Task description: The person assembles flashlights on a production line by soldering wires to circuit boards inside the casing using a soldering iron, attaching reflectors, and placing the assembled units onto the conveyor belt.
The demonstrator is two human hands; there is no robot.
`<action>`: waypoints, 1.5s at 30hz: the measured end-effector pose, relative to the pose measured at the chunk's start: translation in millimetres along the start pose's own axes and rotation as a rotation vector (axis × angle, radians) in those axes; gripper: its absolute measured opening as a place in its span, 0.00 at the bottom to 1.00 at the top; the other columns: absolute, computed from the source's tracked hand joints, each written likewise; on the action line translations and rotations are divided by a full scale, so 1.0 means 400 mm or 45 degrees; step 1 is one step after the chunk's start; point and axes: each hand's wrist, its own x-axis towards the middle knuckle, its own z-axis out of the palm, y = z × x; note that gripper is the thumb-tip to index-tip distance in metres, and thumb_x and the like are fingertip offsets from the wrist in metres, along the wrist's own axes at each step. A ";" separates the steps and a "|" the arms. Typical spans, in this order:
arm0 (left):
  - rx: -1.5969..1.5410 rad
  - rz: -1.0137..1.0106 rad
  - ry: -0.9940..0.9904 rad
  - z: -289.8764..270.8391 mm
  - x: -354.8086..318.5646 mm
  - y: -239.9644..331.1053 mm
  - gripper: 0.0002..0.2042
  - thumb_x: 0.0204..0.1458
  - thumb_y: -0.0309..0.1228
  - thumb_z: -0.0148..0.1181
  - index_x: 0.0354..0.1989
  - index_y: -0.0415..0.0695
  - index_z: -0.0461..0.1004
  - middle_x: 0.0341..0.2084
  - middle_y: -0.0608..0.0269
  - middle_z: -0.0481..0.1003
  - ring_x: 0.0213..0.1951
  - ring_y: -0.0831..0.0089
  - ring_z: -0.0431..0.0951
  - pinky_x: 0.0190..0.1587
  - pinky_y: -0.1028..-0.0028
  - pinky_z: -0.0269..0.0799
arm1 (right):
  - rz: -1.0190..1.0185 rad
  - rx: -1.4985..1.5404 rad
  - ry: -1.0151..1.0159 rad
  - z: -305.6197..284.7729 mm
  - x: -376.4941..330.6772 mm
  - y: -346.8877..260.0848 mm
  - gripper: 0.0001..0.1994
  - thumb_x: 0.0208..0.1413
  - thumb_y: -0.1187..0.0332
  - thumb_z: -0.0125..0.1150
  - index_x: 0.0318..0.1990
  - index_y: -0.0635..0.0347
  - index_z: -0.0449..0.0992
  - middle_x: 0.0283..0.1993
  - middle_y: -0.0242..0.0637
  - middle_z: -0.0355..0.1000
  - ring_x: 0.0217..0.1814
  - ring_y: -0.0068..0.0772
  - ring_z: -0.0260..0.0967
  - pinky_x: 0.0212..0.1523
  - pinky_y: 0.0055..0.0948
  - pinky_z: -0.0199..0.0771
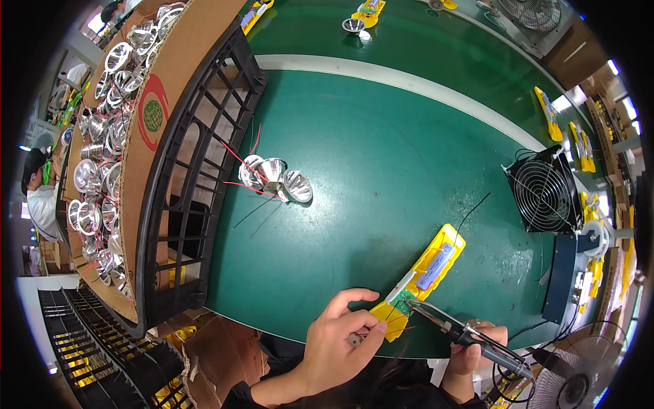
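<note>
My right hand (478, 347) grips a soldering iron (480, 341) with a dark handle. Its metal tip reaches a green circuit board (403, 302) in a yellow plastic housing (443, 238). That housing lies tilted on the green work surface and carries a blue-violet cylindrical cell (436, 266) and a whitish strip (400, 286). At the housing's lower end, my left hand (340, 344) is closed around a small round metallic part (356, 338), mostly hidden by the fingers. Thin red wires (402, 330) extend beside the thumb, over the housing. A black wire (473, 210) sticks up from the housing's far end.
Several shiny reflectors with wires (276, 178) lie on the green mat (368, 163). At left, a cardboard box (184, 54) full of reflectors stands by a black plastic crate (163, 225). A black fan (543, 191) stands at right. Yellow housings (548, 116) lie beyond a pale rail (381, 78).
</note>
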 end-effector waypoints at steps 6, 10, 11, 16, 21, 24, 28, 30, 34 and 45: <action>-0.007 -0.005 0.027 0.001 0.003 0.006 0.01 0.40 0.19 0.57 0.20 0.36 0.72 0.39 0.55 0.68 0.21 0.82 0.70 0.20 0.85 0.62 | 0.094 -0.060 -0.019 0.008 0.011 -0.018 0.21 0.47 0.52 0.55 0.27 0.62 0.58 0.10 0.28 0.60 0.10 0.20 0.58 0.14 0.19 0.63; -0.001 0.003 0.018 -0.001 0.002 0.000 0.02 0.40 0.19 0.57 0.20 0.35 0.72 0.39 0.55 0.67 0.21 0.83 0.70 0.20 0.85 0.62 | 0.098 -0.085 0.035 0.015 0.011 -0.023 0.21 0.46 0.51 0.56 0.27 0.62 0.58 0.10 0.28 0.59 0.10 0.20 0.59 0.14 0.19 0.63; -0.002 0.004 0.016 0.000 0.001 -0.001 0.02 0.40 0.19 0.57 0.20 0.35 0.72 0.39 0.55 0.67 0.21 0.83 0.70 0.20 0.85 0.62 | 0.088 -0.048 0.066 0.012 0.012 -0.024 0.22 0.46 0.51 0.57 0.27 0.62 0.58 0.11 0.29 0.59 0.10 0.20 0.58 0.14 0.19 0.62; -0.025 -0.012 0.001 0.000 0.000 0.000 0.03 0.43 0.25 0.56 0.22 0.38 0.72 0.40 0.56 0.67 0.24 0.74 0.74 0.26 0.79 0.68 | 0.063 -0.074 0.231 -0.002 0.004 -0.028 0.22 0.45 0.51 0.58 0.27 0.61 0.59 0.12 0.30 0.58 0.10 0.20 0.57 0.14 0.18 0.61; 0.055 0.081 0.040 -0.006 -0.010 -0.008 0.03 0.42 0.24 0.57 0.22 0.38 0.71 0.39 0.55 0.67 0.23 0.73 0.73 0.27 0.79 0.69 | 0.005 -0.042 0.150 -0.019 -0.006 -0.030 0.15 0.47 0.61 0.51 0.26 0.62 0.54 0.19 0.30 0.54 0.15 0.18 0.53 0.17 0.16 0.58; 0.189 0.106 0.092 -0.013 -0.023 0.009 0.02 0.41 0.23 0.57 0.22 0.38 0.72 0.39 0.55 0.67 0.26 0.73 0.72 0.29 0.78 0.67 | 0.045 -0.009 0.200 -0.020 -0.003 -0.040 0.16 0.46 0.60 0.50 0.26 0.63 0.54 0.19 0.30 0.53 0.16 0.18 0.52 0.18 0.16 0.55; 0.771 0.461 0.287 -0.024 -0.033 0.010 0.04 0.37 0.24 0.60 0.24 0.42 0.73 0.40 0.58 0.67 0.38 0.64 0.68 0.39 0.71 0.65 | 0.054 0.110 0.229 -0.048 -0.009 -0.042 0.15 0.45 0.62 0.53 0.28 0.64 0.56 0.21 0.31 0.53 0.17 0.18 0.49 0.19 0.15 0.51; 0.777 0.500 0.259 -0.018 -0.038 0.015 0.06 0.35 0.25 0.62 0.24 0.44 0.74 0.41 0.60 0.67 0.42 0.61 0.66 0.41 0.68 0.63 | 0.012 0.134 0.241 -0.049 -0.002 -0.044 0.15 0.45 0.63 0.53 0.28 0.64 0.56 0.20 0.30 0.52 0.18 0.17 0.48 0.19 0.14 0.51; 0.876 0.555 0.194 0.002 -0.038 0.009 0.09 0.32 0.28 0.64 0.26 0.48 0.75 0.42 0.63 0.66 0.45 0.59 0.64 0.45 0.65 0.59 | 0.049 0.113 0.336 -0.054 0.004 -0.044 0.22 0.44 0.54 0.60 0.28 0.63 0.57 0.14 0.33 0.59 0.11 0.20 0.57 0.13 0.14 0.60; 0.949 0.510 0.247 0.006 -0.030 0.001 0.07 0.35 0.27 0.63 0.25 0.45 0.74 0.41 0.63 0.67 0.46 0.59 0.64 0.45 0.65 0.58 | 0.020 0.072 0.192 -0.090 0.011 -0.039 0.15 0.45 0.62 0.56 0.29 0.63 0.59 0.17 0.32 0.58 0.14 0.17 0.54 0.19 0.14 0.58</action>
